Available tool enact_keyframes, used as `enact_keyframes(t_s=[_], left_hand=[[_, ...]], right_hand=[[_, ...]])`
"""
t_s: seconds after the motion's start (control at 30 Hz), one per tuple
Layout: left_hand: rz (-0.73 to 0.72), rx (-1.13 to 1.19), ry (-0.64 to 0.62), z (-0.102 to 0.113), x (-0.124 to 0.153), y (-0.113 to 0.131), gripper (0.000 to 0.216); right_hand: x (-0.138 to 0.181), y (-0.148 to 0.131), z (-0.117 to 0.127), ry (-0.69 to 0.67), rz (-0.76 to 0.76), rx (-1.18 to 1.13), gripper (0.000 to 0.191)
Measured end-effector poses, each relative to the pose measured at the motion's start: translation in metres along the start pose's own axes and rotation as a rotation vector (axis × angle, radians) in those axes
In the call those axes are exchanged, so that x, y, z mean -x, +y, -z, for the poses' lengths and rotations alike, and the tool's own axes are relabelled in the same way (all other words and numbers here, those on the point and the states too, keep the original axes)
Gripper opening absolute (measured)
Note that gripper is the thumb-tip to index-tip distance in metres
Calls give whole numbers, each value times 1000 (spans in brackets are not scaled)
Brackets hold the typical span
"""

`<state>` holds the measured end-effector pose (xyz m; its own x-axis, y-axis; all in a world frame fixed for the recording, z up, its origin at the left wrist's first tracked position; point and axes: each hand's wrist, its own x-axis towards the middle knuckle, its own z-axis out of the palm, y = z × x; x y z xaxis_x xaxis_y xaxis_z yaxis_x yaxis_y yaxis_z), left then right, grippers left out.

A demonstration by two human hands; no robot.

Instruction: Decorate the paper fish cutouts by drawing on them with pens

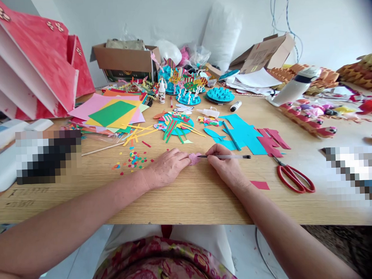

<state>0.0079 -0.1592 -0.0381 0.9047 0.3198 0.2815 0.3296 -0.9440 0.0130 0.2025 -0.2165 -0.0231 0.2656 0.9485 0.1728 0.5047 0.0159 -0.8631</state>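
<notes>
My left hand [167, 166] lies on the wooden table [188, 196] with its fingertips pinched on a small pink patterned paper piece [195, 158]. My right hand [225, 164] grips a thin pen [227, 156] that lies almost flat, its tip at the pink piece and its far end pointing right. Both hands sit close together near the table's middle.
Red-handled scissors [292, 177] lie to the right, beside dark pink paper scraps [271, 142] and blue cut paper [243, 133]. Confetti bits [134, 161], coloured sheets [113, 113], glue bottles [162, 91], blue paper crafts [219, 94], cardboard boxes [125, 60] and a red model [33, 67] crowd the back and left.
</notes>
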Motion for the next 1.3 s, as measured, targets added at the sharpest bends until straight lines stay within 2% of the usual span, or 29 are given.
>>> enact_keyframes(t_s=[0.57,0.8,1.3], left_hand=[[5,20,1,2,0,1,41],[26,22,-44,4,-1,1,39],[9,14,-19,1,0,0,39]], right_hand=[[2,-5,2,6,8,-46,3],[2,-5,2,-27,1,-39,3],[0,1,0,-29,12,-5,3]])
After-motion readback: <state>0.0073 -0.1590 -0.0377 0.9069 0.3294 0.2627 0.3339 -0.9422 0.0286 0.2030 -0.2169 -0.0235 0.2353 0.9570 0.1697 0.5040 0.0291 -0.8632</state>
